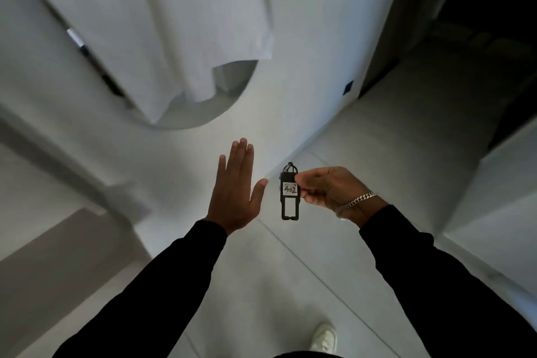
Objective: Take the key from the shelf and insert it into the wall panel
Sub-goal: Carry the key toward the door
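The key [289,195] is a flat black tag with a white label marked 402 and a small metal ring at its top. It hangs upright, pinched by its right edge between the thumb and fingers of my right hand [328,187]. A silver chain bracelet sits on that wrist. To the left of the key my left hand [236,187] is held flat with fingers straight and thumb spread, holding nothing, a short gap from the tag. No wall panel slot shows clearly.
A white wall [305,52] stands ahead, with white cloth [180,38] hanging over a round mirror [229,87]. A small dark square [348,87] sits low on the wall corner. Pale tiled floor [261,285] lies below, with my white shoe [324,338]. A dark doorway opens at right.
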